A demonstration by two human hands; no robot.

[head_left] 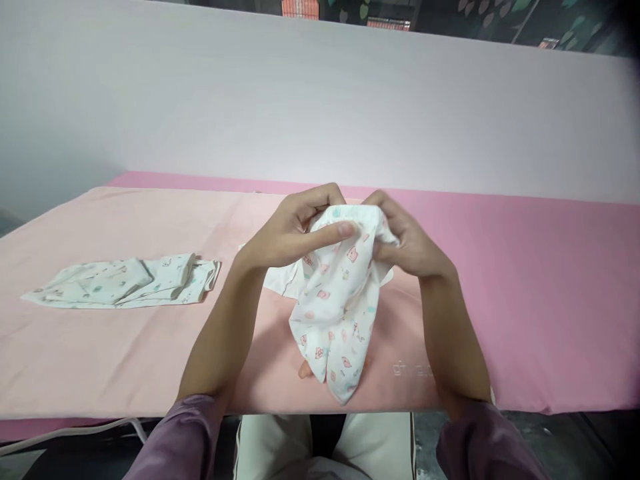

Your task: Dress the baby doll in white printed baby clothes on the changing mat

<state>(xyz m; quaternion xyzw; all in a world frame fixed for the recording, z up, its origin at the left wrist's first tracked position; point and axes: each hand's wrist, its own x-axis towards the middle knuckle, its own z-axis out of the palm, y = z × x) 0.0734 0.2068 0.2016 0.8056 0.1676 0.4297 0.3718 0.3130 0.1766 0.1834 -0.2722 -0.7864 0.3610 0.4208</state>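
A small white cloth garment with pink and green animal prints, which looks like a pair of baby pants (pixel 333 300), hangs between my hands over the near middle of the table. My left hand (pixel 303 230) grips its top edge, with the thumb laid across the front and the other fingers behind or inside. At the right side of the same edge, my right hand (pixel 407 240) pinches the bunched fabric, its fingertips partly hidden. Beneath the pants, a skin-coloured tip like a doll's foot (pixel 304 369) peeks out. White cloth (pixel 284 280) shows behind them, mostly covered.
To the left lies a folded printed garment (pixel 120 281) on the peach cloth (pixel 150 360). Pink cover (pixel 545 300) spreads across the right side of the table. A white partition (pixel 320 107) rises along the back. A pale cable (pixel 70 430) runs below the front left edge.
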